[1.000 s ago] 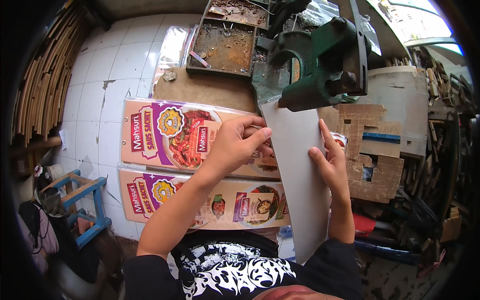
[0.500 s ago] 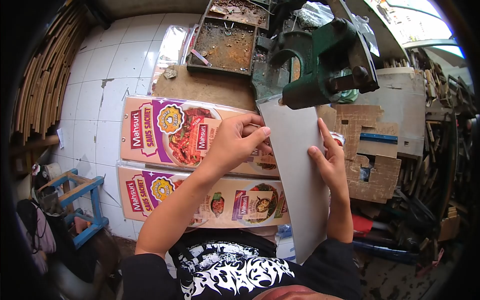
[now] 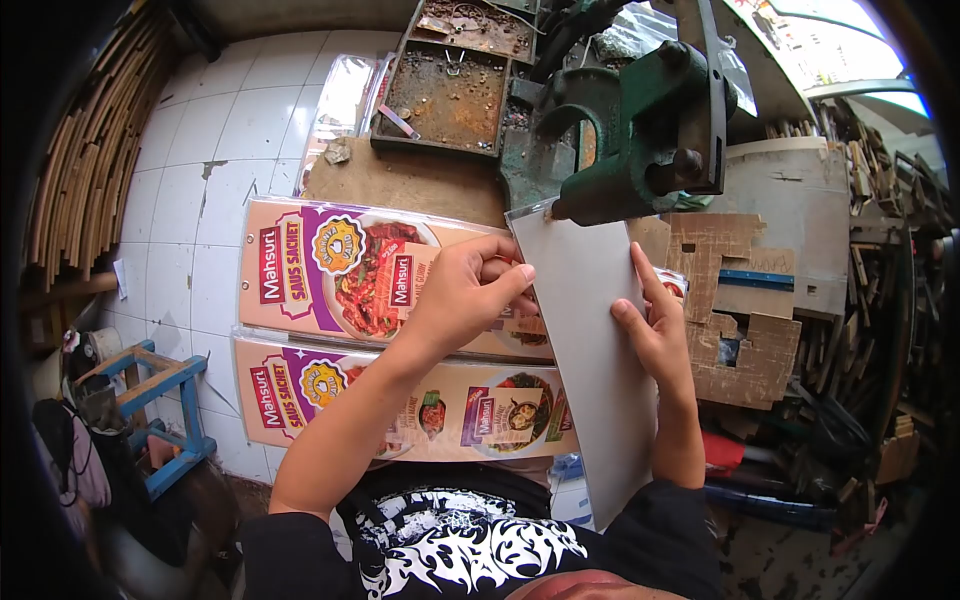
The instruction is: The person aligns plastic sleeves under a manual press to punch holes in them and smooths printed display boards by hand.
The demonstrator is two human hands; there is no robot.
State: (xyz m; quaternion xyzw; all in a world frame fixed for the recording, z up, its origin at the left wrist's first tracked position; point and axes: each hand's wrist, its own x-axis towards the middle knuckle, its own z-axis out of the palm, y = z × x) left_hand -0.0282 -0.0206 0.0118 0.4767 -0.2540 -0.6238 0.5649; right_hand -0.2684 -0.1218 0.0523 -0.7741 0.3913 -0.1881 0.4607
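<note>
So there's this long grey panel (image 3: 595, 390), far end right at the nose of a green press (image 3: 625, 150), near end by the person's black shirt (image 3: 470, 545). Right hand (image 3: 656, 330)'s clamped on one edge, thumb on top. Left hand (image 3: 468, 290)'s curled at the other, can't tell if gripping. Mahsuri signs (image 3: 300, 265) lie left, rusty tray (image 3: 450, 100) beyond.

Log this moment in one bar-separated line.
grey panel: far end at green press | left hand: at panel's left edge | right hand: holding panel's right edge | printed signs: mostly left of panel
</note>
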